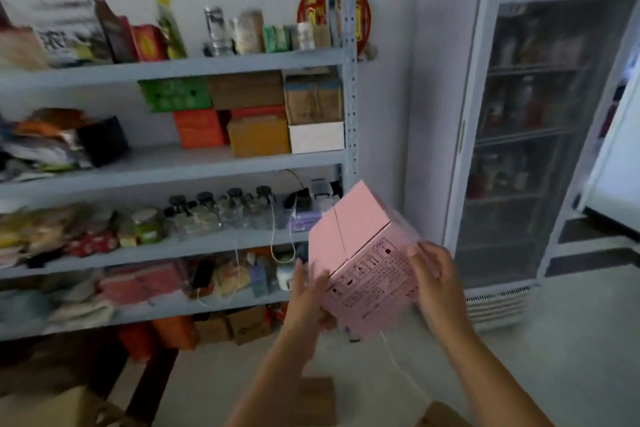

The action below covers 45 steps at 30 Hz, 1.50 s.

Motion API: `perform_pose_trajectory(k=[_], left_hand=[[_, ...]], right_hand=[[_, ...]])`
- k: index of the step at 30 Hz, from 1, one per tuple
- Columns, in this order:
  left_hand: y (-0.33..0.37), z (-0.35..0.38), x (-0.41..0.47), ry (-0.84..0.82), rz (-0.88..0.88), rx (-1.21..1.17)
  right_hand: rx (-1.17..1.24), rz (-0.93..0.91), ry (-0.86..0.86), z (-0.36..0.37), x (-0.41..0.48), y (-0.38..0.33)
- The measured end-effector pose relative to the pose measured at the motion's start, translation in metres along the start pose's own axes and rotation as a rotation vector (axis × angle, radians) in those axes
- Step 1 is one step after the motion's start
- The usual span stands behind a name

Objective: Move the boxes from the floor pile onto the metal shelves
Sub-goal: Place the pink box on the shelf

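Carry step: your left hand (308, 302) and right hand (437, 282), fingers curled, clamp the tilted pink cardboard box (360, 246); next, level it onto the grey metal shelves (207, 163) far left.

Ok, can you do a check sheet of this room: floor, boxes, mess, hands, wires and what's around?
Surface: pale floor.
Job's things: pink box held tilted in the air before the metal shelves; brown boxes on the floor below.
Clutter: jars, packets and stacked boxes crowd the shelves.
Hands: left hand and right hand grip the pink box from either side.
Cables: white cable trails across the floor; white leads hang at the shelves.
Surroundings: glass-door fridge at right; red ornament on the wall.
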<state>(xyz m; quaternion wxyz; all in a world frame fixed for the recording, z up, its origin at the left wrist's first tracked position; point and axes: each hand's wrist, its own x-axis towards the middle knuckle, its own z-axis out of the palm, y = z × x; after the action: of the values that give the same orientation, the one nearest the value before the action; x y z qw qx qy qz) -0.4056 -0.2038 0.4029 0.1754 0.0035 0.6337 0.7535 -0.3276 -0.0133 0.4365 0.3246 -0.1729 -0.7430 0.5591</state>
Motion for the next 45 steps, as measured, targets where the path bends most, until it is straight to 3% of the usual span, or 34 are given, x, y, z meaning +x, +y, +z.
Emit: perform_pose_trajectory(k=[6,10,15,21,33,45], left_hand=[[0.084,-0.039,-0.033,0.150,0.232,-0.104],[0.121,-0.060,-0.042,0.096,0.330,-0.094],[0.161,-0.085,-0.033,-0.072,0.481,0.020],[0.210,-0.124,0.004,-0.098,0.656,0.090],[0.283,-0.215,0.080,-0.164,0.718,0.107],[0.291,-0.322,0.158,0.025,0.624,0.078]], right_hand=[[0.079,-0.134,-0.237,0.034,-0.006,-0.088],[0.108,-0.223,-0.352,0.057,-0.011,-0.122],[0.198,-0.221,-0.336,0.086,-0.008,-0.150],[0.180,-0.277,-0.326,0.145,0.022,-0.183],[0.100,-0.283,-0.206,0.265,0.057,-0.220],[0.094,-0.221,-0.365,0.413,0.103,-0.204]])
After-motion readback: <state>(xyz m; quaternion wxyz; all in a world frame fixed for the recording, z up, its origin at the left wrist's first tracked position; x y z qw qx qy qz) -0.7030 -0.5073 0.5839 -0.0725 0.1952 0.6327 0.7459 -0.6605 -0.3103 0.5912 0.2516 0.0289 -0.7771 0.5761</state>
